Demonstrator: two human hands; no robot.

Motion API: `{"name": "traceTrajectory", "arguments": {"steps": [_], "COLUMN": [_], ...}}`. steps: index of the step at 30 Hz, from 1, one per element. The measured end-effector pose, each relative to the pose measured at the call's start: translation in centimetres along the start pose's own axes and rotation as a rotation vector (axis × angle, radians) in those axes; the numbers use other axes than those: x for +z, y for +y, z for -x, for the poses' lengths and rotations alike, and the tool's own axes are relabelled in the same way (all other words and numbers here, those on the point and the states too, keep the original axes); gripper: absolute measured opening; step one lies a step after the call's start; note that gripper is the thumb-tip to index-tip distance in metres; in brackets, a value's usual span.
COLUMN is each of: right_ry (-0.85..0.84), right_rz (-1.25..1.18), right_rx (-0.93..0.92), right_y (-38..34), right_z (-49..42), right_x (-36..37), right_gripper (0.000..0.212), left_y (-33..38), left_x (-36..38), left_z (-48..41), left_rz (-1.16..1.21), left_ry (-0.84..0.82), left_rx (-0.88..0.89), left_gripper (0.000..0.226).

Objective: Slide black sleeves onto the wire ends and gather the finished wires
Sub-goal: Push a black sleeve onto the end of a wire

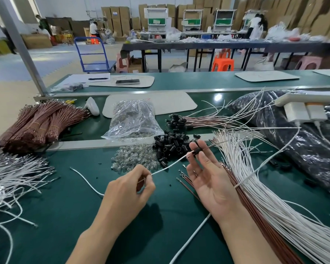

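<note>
Left hand (130, 187) nearest, fingers curled, pinching white wire (168, 166) partway along its length. Right hand (208, 180) palm-up, fingertips nipping black sleeve (197, 151) at wire's metal tip; sleeve looks barely started, not seated. Behind: small batch of sleeved wires (181, 121) laid on bench (74, 216). Loose sleeve pile (171, 146) and big fan of bare white wires (265, 187) remain. Early going, I'd judge.

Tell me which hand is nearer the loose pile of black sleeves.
Right. The right hand holds a sleeve, fingertips just beside the right edge of the pile; the left hand pinches the white wire lower down, nearer the person.
</note>
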State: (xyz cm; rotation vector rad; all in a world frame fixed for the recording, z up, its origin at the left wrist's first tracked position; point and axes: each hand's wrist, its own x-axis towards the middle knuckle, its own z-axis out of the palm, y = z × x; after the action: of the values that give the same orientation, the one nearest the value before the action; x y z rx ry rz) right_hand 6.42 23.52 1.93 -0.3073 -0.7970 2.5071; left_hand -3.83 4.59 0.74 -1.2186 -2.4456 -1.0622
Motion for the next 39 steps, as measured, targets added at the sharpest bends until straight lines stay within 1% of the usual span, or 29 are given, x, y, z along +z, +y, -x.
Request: {"name": "traceTrajectory", "arguments": {"steps": [3, 6, 9, 13, 22, 27, 34, 39], "right_ry": [0.029, 0.061, 0.085, 0.1, 0.088, 0.082, 0.058, 0.063], "right_rz": [0.03, 0.144, 0.273, 0.329, 0.22, 0.221, 0.183, 0.199], "right_rx": [-0.02, -0.05, -0.074, -0.073, -0.049, -0.056, -0.061, -0.042], "right_y": [-0.2, 0.0, 0.3, 0.6, 0.4, 0.5, 0.3, 0.1], "right_z": [-0.1, -0.2, -0.1, -0.2, -0.1, -0.1, -0.2, -0.1], "right_x": [-0.1, -0.2, -0.3, -0.2, -0.1, -0.1, -0.2, -0.3], "right_gripper": [0.033, 0.035, 0.036, 0.036, 0.035, 0.034, 0.034, 0.034], "left_y": [-0.3, -0.5, -0.4, -0.3, -1.0, -1.4, -1.5, -1.7], "left_x": [0.3, 0.4, 0.2, 0.3, 0.6, 0.9, 1.1, 1.1], "left_z": [-0.1, -0.2, -0.2, -0.2, -0.2, -0.2, -0.1, -0.2], "left_rz": [-0.032, -0.035, 0.005, 0.095, 0.301, 0.341, 0.349, 0.34], "left_ry": [0.001, 0.022, 0.064, 0.097, 0.033, 0.025, -0.075, -0.046], "left_rx": [-0.046, -0.07, -0.089, -0.116, -0.138, -0.16, -0.165, -0.165], "left_gripper": [0.017, 0.018, 0.016, 0.018, 0.024, 0.026, 0.029, 0.029]}}
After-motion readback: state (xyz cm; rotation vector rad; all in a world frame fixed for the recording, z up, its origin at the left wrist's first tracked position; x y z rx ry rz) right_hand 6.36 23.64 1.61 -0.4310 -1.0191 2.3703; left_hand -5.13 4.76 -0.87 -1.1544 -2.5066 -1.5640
